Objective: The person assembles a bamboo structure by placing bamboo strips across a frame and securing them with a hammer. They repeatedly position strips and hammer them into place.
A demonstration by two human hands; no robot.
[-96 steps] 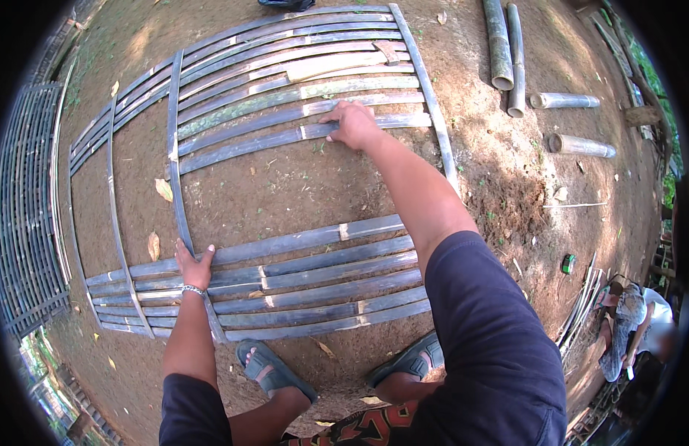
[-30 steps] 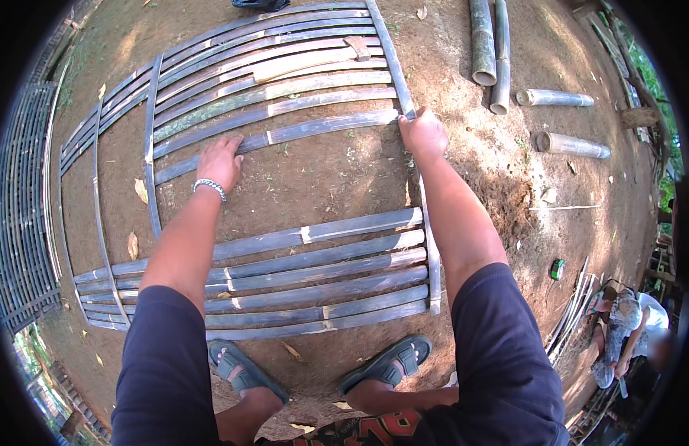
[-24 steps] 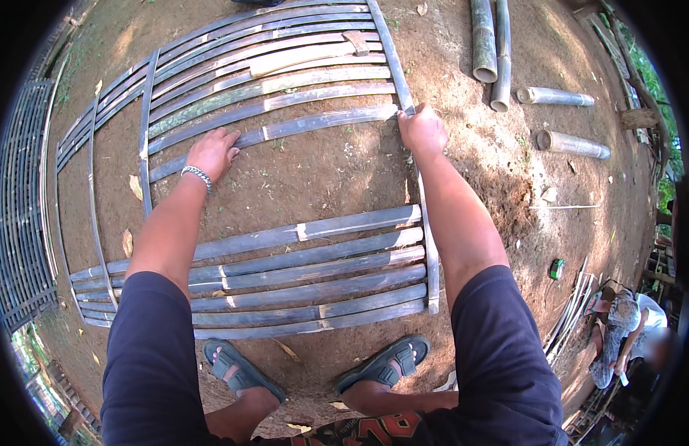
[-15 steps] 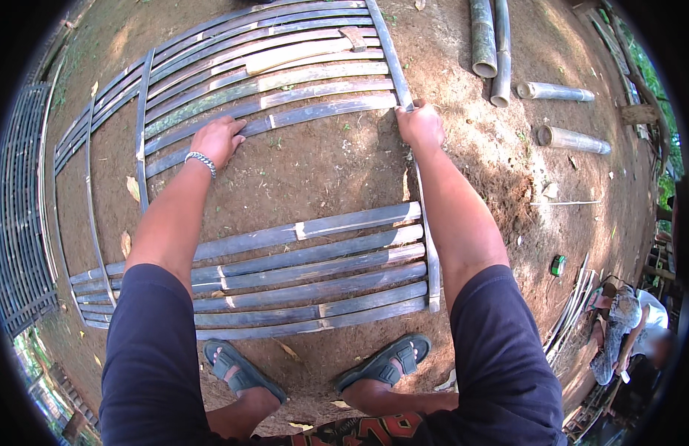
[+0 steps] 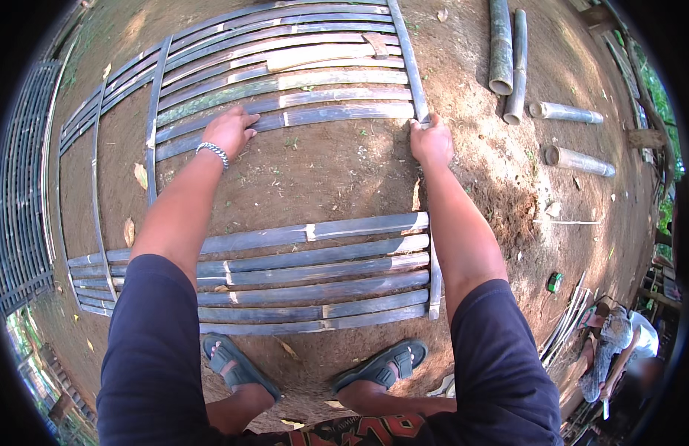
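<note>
A frame of split bamboo slats lies on the ground before me, its slats in a far group and a near group (image 5: 315,264) with bare soil between. My left hand (image 5: 230,135) bends its fingers over the nearest slat (image 5: 344,113) of the far group, thumb close to its front edge. At that slat's right end, my right hand (image 5: 432,141) closes around the right bamboo crosspiece (image 5: 413,70); the palm hides the exact grip. A hatchet with a pale wooden handle (image 5: 307,56) rests across the far slats, away from both hands.
Bamboo poles (image 5: 500,52) and two short bamboo pieces (image 5: 567,112) lie to the right. A small green and black object (image 5: 555,282) sits near thin strips (image 5: 566,323). Another person (image 5: 627,342) crouches at lower right. A slatted bamboo panel (image 5: 21,186) stands far left.
The whole view has shifted slightly, so the frame appears further right. My left hand has moved a little away from me along with the slat; my right hand keeps its place on the crosspiece.
</note>
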